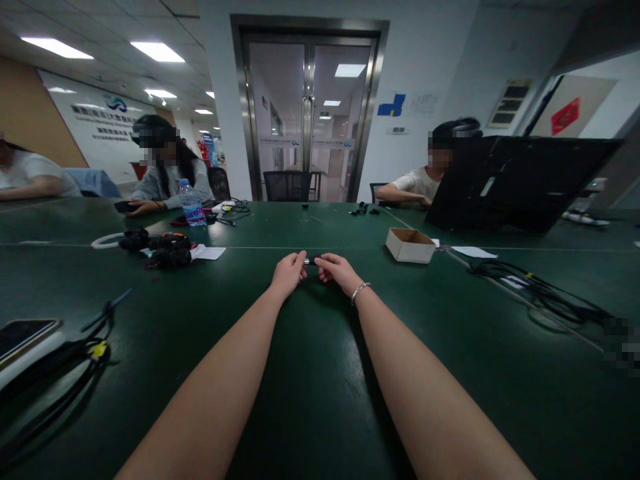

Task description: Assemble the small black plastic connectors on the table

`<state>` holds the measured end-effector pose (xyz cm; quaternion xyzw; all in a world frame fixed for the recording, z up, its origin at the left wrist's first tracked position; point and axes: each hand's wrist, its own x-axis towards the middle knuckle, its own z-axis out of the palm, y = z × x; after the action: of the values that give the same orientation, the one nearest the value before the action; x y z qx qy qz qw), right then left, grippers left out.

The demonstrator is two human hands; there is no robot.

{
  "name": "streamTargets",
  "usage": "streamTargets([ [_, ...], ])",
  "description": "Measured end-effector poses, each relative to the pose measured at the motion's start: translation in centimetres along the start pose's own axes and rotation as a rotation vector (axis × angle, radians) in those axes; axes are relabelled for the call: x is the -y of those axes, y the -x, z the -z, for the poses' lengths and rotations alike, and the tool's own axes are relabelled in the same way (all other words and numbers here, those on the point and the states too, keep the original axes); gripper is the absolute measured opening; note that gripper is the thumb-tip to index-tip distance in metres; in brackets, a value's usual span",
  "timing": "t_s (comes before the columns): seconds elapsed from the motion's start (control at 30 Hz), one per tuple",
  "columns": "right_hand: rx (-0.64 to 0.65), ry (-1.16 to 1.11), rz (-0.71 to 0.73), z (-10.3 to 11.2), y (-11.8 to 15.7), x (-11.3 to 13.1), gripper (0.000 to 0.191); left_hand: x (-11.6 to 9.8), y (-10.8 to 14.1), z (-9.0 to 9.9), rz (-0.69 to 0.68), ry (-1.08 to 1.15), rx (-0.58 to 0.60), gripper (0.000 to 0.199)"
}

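Both arms reach forward over the green table (310, 373). Between my fingertips is a small black object with a silver part (311, 261); it is too small for me to tell its kind. My left hand (289, 275) is closed on the silver side, with thumb and fingers pinched. At the black side, my right hand (340, 272) pinches with its thumb and fingers, and a silver bracelet (361, 291) circles that wrist. The object is held just above the tabletop, partly hidden by the fingers.
An open box (411, 247) stands right of my hands. Black cables (540, 293) and a large monitor (515, 183) lie farther right. Left are a bundle of black gear (170, 250), a water bottle (192, 205), a phone (27, 333) and coiled cables (95, 360). Several people sit across.
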<state>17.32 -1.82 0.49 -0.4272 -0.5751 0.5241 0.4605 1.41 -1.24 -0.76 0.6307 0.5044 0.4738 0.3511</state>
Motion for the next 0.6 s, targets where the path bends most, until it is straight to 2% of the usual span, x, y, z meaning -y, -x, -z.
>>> streamTargets([
  [0.23,-0.005,0.013,-0.005,-0.1,0.2,0.0,0.013,-0.3,0.4,0.4,-0.016,-0.102,-0.057,0.054],
  [0.4,-0.022,0.035,-0.004,-0.1,0.1,0.1,0.025,-0.9,0.7,0.7,0.019,-0.171,-0.077,0.055],
  [0.6,-0.001,0.105,0.04,-0.2,0.1,0.1,0.027,-1.1,0.8,0.7,0.007,-0.216,-0.09,0.056],
])
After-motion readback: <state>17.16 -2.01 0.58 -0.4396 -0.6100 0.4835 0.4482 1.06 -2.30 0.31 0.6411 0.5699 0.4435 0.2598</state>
